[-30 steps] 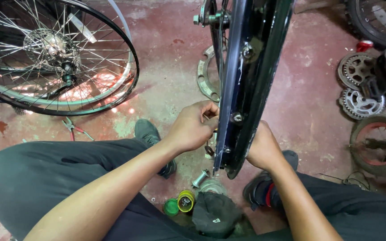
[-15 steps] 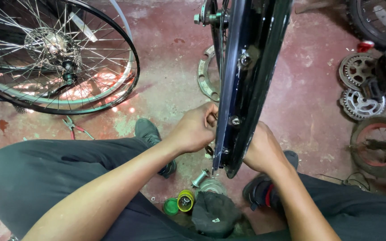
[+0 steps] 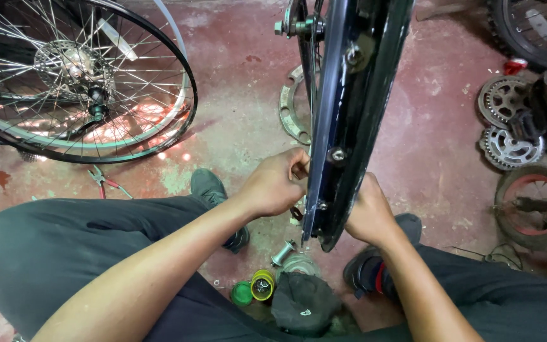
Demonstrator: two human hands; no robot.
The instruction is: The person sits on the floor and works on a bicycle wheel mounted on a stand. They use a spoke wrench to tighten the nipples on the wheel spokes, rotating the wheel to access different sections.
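A black bicycle rim [image 3: 349, 120] stands upright on edge between my knees, seen from above, with spoke nipples along its inner face. My left hand [image 3: 273, 183] is closed at the rim's left side, fingertips pinched on a spoke or small tool there; which one I cannot tell. My right hand [image 3: 367, 212] grips the rim's right side near its bottom. The hub axle [image 3: 292, 26] shows at the top.
A spoked wheel with a disc rotor [image 3: 77, 82] lies at upper left, red-handled pliers [image 3: 106, 183] beneath it. A metal ring [image 3: 289, 111] lies behind the rim. Sprockets [image 3: 508, 126] and a small wheel [image 3: 533, 202] sit right. Small tubs [image 3: 262, 284] and a cap [image 3: 304, 303] lie near my feet.
My left hand has shifted slightly down along the rim's left side. The rim and my right hand have barely moved.
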